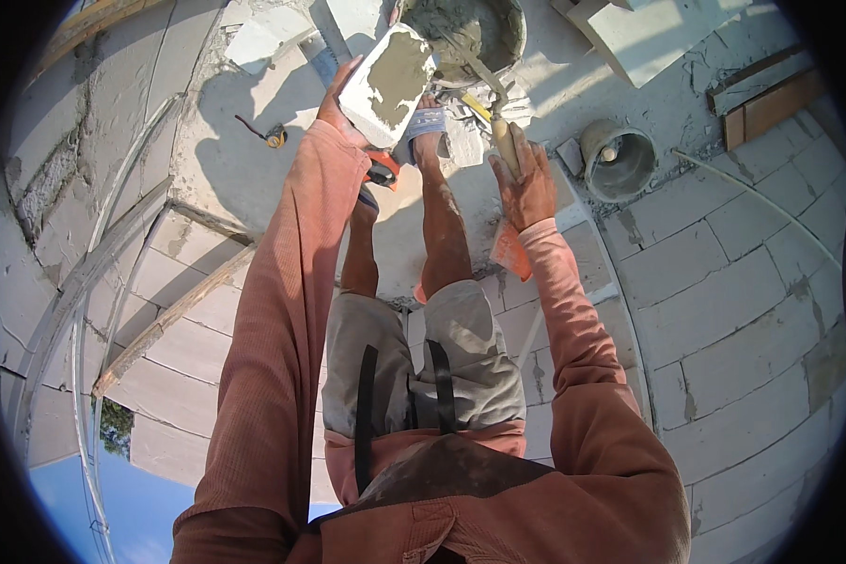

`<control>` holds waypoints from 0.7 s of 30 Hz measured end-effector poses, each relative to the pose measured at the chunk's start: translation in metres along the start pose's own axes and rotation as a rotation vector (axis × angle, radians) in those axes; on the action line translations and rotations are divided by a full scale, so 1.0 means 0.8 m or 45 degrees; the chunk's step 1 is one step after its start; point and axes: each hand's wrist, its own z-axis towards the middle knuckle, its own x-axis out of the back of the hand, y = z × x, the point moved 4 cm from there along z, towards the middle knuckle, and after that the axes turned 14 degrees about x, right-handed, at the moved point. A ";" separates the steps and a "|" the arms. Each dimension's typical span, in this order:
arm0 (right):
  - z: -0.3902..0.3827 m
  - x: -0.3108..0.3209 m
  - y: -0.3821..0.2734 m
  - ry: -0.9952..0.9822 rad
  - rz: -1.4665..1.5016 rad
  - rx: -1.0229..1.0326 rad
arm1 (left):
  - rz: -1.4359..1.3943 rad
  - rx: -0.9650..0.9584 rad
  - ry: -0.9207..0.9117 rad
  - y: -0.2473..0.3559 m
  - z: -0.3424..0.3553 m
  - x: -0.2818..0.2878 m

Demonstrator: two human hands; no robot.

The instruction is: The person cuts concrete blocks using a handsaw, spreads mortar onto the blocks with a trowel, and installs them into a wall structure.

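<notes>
My left hand (333, 103) grips a white block (359, 101) by its left side, tilted up over the floor. Grey mortar (399, 75) is spread across the block's upper face. My right hand (526, 183) is closed around the pale handle of a trowel (504, 146). The trowel's blade points away toward a tub (517, 54) of wet grey mortar at the far middle. Below the block shows an orange and black tool handle (383, 171), its other end hidden.
A small grey bucket (620, 162) stands right of my right hand. On the left floor lies a tape measure (274, 137). White blocks (639, 42) and a brown board (775, 108) lie far right. A wooden plank (174, 320) leans lower left. Block walls flank both sides.
</notes>
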 end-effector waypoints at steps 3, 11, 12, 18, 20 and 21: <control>-0.010 0.011 -0.022 0.014 0.010 0.056 | -0.026 -0.029 0.013 -0.004 -0.007 -0.006; -0.004 0.017 -0.024 0.038 0.234 0.138 | -0.070 -0.071 -0.015 -0.016 -0.009 -0.022; 0.000 0.019 -0.026 0.036 0.239 0.139 | -0.054 -0.033 -0.060 -0.014 -0.009 -0.021; -0.005 0.019 -0.052 -0.144 0.251 0.222 | -0.113 0.029 -0.017 -0.011 0.006 -0.004; -0.023 0.019 -0.059 -0.086 0.243 0.290 | -0.202 -0.008 0.134 -0.015 0.012 -0.015; -0.031 0.020 -0.066 -0.036 0.156 0.356 | -0.220 0.014 0.142 -0.015 0.014 -0.019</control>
